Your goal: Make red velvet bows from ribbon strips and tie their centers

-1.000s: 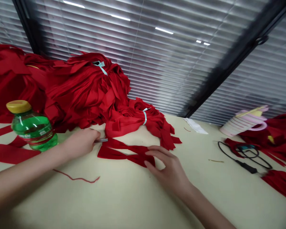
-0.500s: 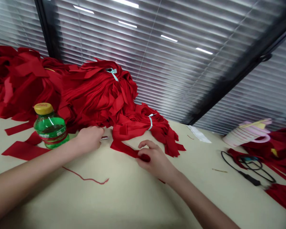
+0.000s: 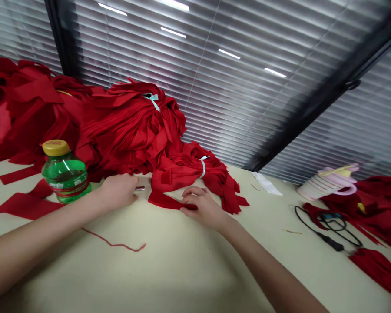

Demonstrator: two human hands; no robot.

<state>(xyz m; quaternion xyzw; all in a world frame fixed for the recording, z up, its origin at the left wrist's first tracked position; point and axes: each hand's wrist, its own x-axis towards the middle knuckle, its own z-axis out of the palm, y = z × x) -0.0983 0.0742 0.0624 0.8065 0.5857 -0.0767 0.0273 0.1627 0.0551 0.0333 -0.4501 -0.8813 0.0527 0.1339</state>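
Big red fabric pile (image 3: 133, 130) sits on cream table (image 3: 169, 269). Just in front of pile, red strip (image 3: 169, 201) is pinched w/ curled R hand (image 3: 203, 208), best kept flat & snug. L hand (image 3: 117, 192) is half-closed by small metal piece (image 3: 139, 188); hold can't be told.

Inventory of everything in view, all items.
green plastic bottle: 1, green, yellow cap, table left
tied fabric bundles: 2, red, back centre
ties: 2, pale blue, on bundles
red fabric strip: 1, red, centre
red thread: 1, red, front left
small metal tool: 1, silver, centre left
paper scrap: 1, white, back right
pink-and-white coil: 1, back right
black cable: 1, black, right
table: 1, cream, under all
left hand: 1, beside tool
right hand: 1, on strip
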